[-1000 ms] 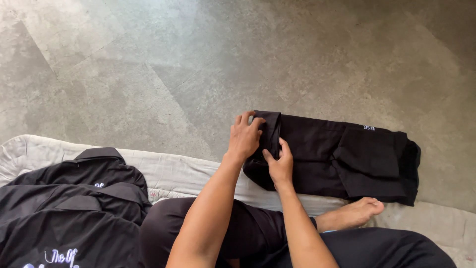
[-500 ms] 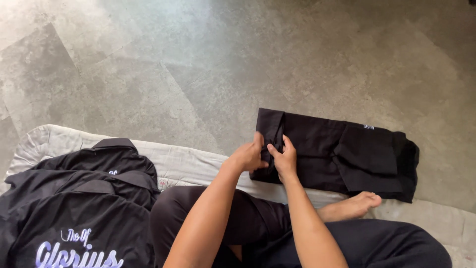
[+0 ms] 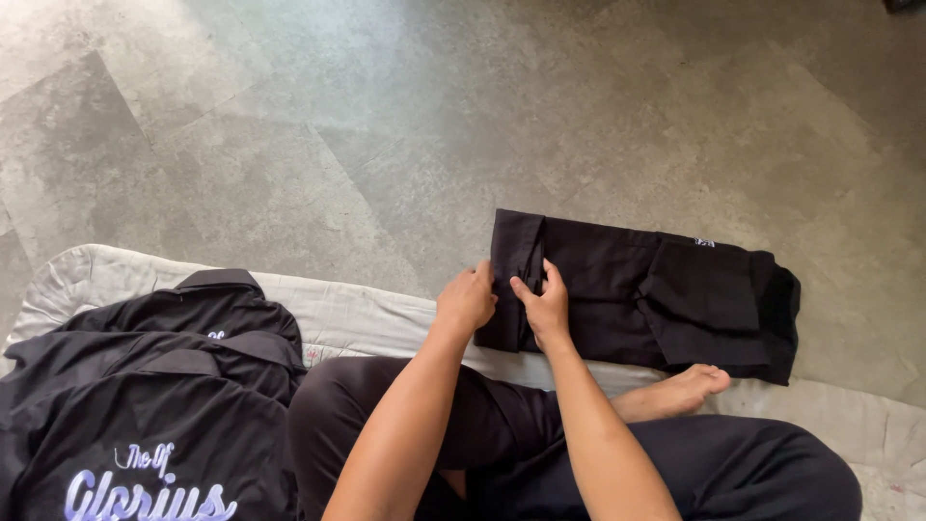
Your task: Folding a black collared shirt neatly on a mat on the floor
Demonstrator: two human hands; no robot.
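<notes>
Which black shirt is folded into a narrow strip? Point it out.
The shirt on the bare floor under both hands. The other shirts lie piled, unfolded, on the pale mat at the left.

- A grey stone-look floor [image 3: 289, 116] filled the upper part of the view, its tiles mottled and split by thin seams.
- A pale quilted mat [image 3: 357, 314] lay across the floor from the left edge to the lower right corner.
- A pile of black shirts [image 3: 145, 405] sat on the mat at the lower left, collars pointing away, the nearest one bearing pale lettering.
- A bare foot [image 3: 680, 391] rested on the mat, toes to the right.
- Black trousers [image 3: 733, 468] covered crossed legs along the bottom edge, just beside the pile.
</notes>
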